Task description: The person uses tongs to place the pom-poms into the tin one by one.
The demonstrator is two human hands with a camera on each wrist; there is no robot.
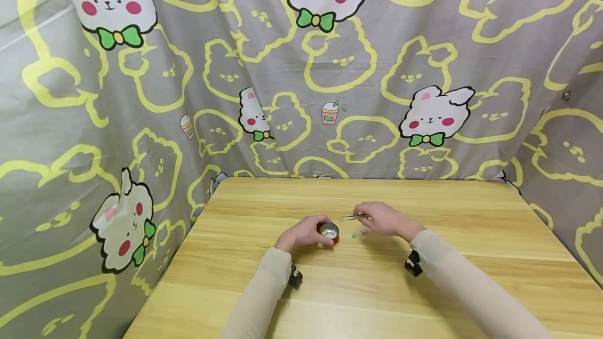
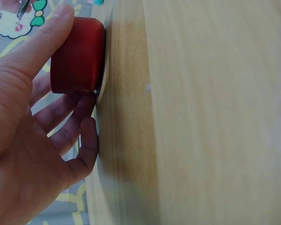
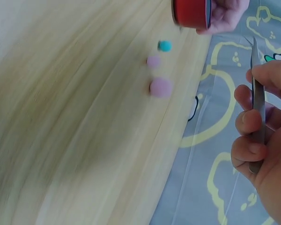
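Note:
My left hand [image 1: 306,232] holds a small round red tin [image 2: 78,58] on the table, thumb on one side and fingers on the other. The tin is uncovered in the head view, with small pale bits on its silvery inside. In my right hand [image 1: 382,218] is a pair of metal tweezers [image 3: 258,105], gripped between thumb and curled fingers. Their tips point toward the tin, above the table, with nothing visible between them. Below the right hand lie a teal pompom [image 3: 165,46], a small lilac pompom [image 3: 153,61] and a larger pink pompom [image 3: 161,87].
The wooden table [image 1: 424,297] reaches back to a grey patterned curtain [image 1: 292,67], which also hangs along both sides. A black wrist strap mount [image 1: 413,264] sits below the right sleeve, another [image 1: 295,276] by the left.

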